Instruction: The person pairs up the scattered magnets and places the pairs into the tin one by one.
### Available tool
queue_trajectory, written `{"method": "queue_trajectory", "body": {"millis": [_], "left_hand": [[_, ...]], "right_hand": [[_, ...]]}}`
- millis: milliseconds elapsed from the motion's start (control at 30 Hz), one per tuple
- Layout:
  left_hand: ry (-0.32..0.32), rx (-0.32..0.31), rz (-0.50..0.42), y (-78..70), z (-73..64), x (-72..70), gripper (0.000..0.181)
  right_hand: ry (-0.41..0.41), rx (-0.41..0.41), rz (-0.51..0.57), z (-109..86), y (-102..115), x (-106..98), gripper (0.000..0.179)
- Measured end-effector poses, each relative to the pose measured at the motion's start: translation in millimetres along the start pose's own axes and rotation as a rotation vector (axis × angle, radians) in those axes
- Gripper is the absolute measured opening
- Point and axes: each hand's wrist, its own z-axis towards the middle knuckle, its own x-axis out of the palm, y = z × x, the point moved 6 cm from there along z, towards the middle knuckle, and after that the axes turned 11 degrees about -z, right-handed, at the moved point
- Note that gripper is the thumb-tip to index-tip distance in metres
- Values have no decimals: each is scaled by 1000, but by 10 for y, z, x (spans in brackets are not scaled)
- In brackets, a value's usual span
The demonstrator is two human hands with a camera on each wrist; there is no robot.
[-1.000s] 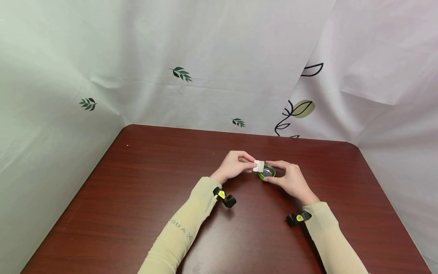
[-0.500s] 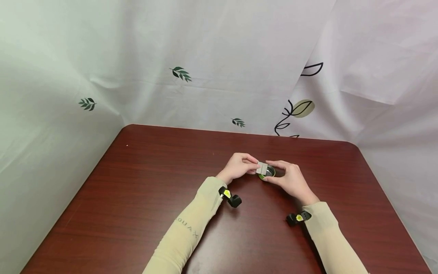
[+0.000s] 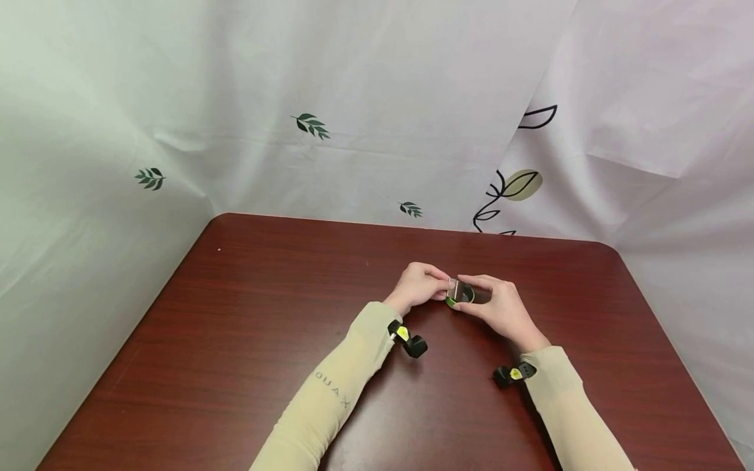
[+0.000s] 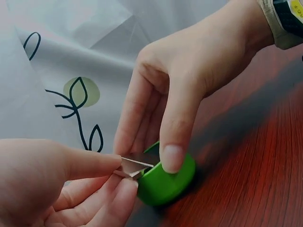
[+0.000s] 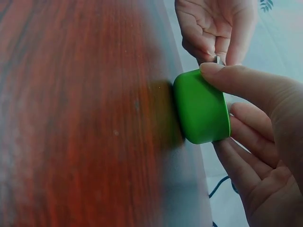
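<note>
My left hand (image 3: 418,288) pinches a small folded metal plate (image 3: 455,290) with a line across its middle, between thumb and fingertips. In the left wrist view the thin edges of the plate (image 4: 137,164) lie at the rim of a small round green bowl (image 4: 166,185), partly over its opening. My right hand (image 3: 503,307) holds this bowl by its sides, thumb on the near side and fingers on the far side. The bowl (image 5: 201,111) stands on the table, its inside dark and metallic. Its inside is largely hidden in both wrist views.
A dark red wood-grain table (image 3: 265,314) lies beneath both arms. White cloth (image 3: 377,98) with leaf prints hangs behind and at the sides. A black wrist camera (image 3: 409,340) is strapped to the left sleeve, and another camera (image 3: 511,375) to the right.
My left hand has moved right with the metal plate, bringing it further over the bowl. The plate has tilted and looks darker. My right hand and the bowl have stayed in place.
</note>
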Motion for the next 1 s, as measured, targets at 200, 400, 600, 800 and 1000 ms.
{"method": "queue_trajectory", "body": {"millis": [200,400,600,800,1000], "left_hand": [[-41,93,217,-98,21,49,5],[-78,163,406,-132,43,59,5],[-33,180,477,-148,34,116,8],[-53,232,546,-156,17,150,11],[-45,251,442,-78,5,115,19]], "right_hand": [[-13,-7,2,-2,2,-14,55],[-6,-3,1,-1,-4,-16,56],[-1,-1,19,3,-7,-23,57],[7,-16,19,1,15,1,57],[5,-23,24,-12,-5,24,58]]}}
